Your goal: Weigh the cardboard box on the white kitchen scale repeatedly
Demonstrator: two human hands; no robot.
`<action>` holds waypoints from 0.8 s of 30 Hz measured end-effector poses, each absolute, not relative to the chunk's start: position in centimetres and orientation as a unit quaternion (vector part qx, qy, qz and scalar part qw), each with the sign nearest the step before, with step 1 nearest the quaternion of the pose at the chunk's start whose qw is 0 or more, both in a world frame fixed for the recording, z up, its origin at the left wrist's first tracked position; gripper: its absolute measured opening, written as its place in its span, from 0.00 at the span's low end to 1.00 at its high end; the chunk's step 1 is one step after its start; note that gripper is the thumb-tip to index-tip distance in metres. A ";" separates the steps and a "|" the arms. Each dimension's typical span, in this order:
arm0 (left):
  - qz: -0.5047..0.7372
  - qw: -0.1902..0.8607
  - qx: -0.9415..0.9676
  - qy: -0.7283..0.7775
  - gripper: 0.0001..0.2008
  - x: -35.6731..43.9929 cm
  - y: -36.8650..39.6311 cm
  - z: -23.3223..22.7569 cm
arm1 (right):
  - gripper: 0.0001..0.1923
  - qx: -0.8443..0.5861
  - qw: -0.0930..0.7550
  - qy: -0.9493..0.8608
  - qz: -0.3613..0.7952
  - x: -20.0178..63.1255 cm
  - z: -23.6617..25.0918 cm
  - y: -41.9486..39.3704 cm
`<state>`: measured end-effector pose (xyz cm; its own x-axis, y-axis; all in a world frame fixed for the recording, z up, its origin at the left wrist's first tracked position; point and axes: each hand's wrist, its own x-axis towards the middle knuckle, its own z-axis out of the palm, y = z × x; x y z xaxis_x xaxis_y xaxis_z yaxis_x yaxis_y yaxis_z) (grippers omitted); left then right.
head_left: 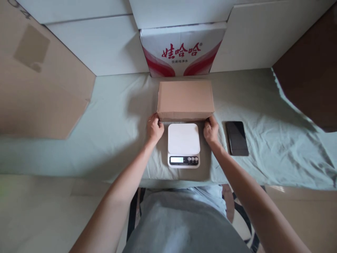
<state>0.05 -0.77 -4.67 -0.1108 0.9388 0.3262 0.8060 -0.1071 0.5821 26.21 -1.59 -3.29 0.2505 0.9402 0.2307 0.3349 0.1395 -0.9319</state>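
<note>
A plain brown cardboard box [186, 96] sits in front of me, just beyond a white digital kitchen scale [183, 138]. My left hand [154, 128] grips the box at its near left corner, fingers curled at the lower edge. At the near right corner my right hand [211, 129] holds it the same way, with some fingertips hidden under or behind the cardboard. Whether the box is raised or resting on the cloth I cannot tell. The scale's display is lit, its digits too faint to read, and nothing lies on its white platform.
A black smartphone [237, 138] lies right of my right hand on the green cloth [116, 105]. Behind stands a white and red carton [181, 52] against white panels. Large cardboard [47, 80] rises at left, a dark brown panel [310, 70] at right.
</note>
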 end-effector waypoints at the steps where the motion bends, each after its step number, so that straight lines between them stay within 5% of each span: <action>1: 0.344 0.096 0.660 0.661 0.19 0.1 -0.8 -4.6 | 0.19 -0.591 0.527 -0.540 0.285 26.2 -3.3 -1.6; 24: 0.398 0.165 0.626 0.651 0.23 0.4 -0.1 -4.4 | 0.18 -0.560 0.569 -0.512 0.317 26.1 -3.1 -0.8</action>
<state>0.36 -0.14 -4.39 -0.1625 0.9452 0.2830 0.6830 -0.0992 0.7236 26.11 -0.79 -3.11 0.2754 0.9341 0.2273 0.2131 0.1713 -0.9619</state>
